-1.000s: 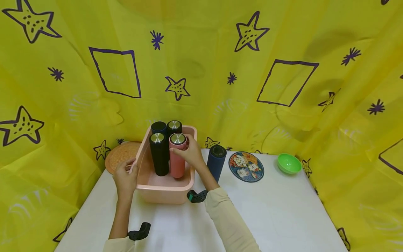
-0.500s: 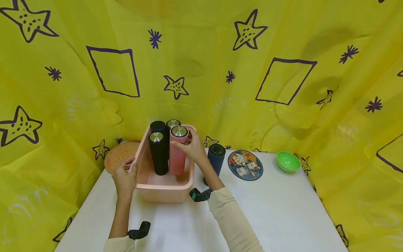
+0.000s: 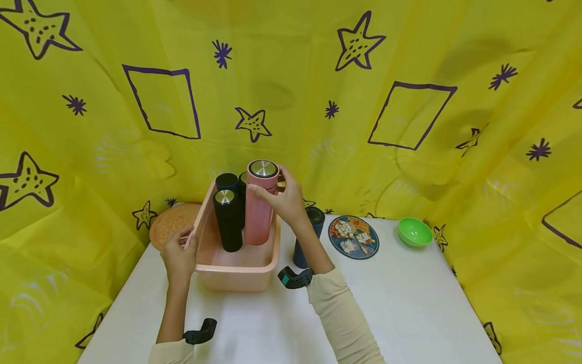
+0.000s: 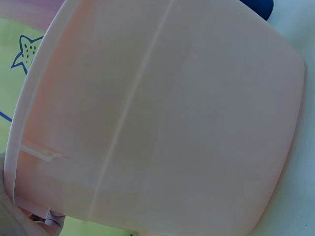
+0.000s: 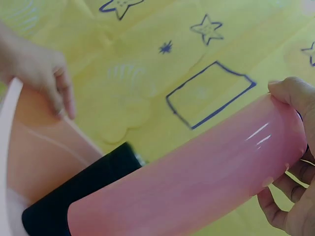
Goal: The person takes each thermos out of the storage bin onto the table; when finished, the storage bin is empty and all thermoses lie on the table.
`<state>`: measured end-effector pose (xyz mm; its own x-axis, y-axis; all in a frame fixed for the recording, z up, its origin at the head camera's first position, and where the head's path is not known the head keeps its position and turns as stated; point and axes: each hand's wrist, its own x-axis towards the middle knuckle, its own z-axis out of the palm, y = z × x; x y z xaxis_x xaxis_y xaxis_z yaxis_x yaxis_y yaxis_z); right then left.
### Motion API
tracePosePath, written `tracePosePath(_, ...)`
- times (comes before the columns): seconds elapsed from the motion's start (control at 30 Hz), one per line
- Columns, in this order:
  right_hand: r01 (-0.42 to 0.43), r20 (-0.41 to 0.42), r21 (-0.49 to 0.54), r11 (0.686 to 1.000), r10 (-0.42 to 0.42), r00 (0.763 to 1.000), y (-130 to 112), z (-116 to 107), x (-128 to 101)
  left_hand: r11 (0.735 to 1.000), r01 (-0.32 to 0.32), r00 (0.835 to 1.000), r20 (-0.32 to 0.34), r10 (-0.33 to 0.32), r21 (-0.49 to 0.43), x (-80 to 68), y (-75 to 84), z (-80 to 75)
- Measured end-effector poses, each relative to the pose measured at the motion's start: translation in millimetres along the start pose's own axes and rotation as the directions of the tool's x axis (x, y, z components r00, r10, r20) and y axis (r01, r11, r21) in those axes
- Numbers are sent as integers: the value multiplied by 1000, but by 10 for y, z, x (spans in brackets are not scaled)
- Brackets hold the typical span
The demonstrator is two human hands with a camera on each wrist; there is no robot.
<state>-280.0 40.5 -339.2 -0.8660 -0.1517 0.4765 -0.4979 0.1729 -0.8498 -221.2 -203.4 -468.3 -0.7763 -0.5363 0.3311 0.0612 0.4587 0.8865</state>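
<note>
orange mat (image 3: pixel 175 223): lying at the far left of the tabletop (image 3: pixel 409 303), just behind the tub; not in the way.
left hand (image 3: pixel 179 255): gripping the left rim of the pink tub (image 3: pixel 236 273), fingers curled over the edge. If this grip is easing off, the tub may be sliding or tipping as a flask drags against it.
black flasks (image 3: pixel 228 220): standing upright in the tub, one touching or just beside the pink flask; two more behind are partly hidden. A sideways pull could be knocking them over.
pink flask (image 3: pixel 260 207): upright, partly raised, its base still low inside the tub.
right hand (image 3: pixel 284 199): wrapping the pink flask near its steel cap (image 3: pixel 263 168). The body looks glossy, so slipping is a risk.
navy flask (image 3: pixel 311 235): standing on the tabletop just right of the tub, behind the right forearm; a lowering arm could be bumping it.
</note>
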Motion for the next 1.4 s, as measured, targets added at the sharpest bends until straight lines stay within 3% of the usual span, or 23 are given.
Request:
tracePosePath(0.37, 143, -106, 38, 989, -138, 985, -295, -256, 127, 1000, -9, 1000, -4, 9, -4, 7, 13, 10)
tracePosePath(0.77, 209, -236, -4, 978, -204, 950, -443, -650, 296, 1000, 10, 1000, 5, -10, -9, 7, 17, 20)
tracePosePath(1.03, 175, -347, -65, 982, -187, 919, -301, -899, 312, 1000, 9, 1000, 6, -9, 3, 16, 15, 23)
tracePosePath(1.4, 30, -453, -42, 999, -46, 890, -4, -1184, 201, 999, 23, 1000, 6, -23, 22, 14, -4, 5)
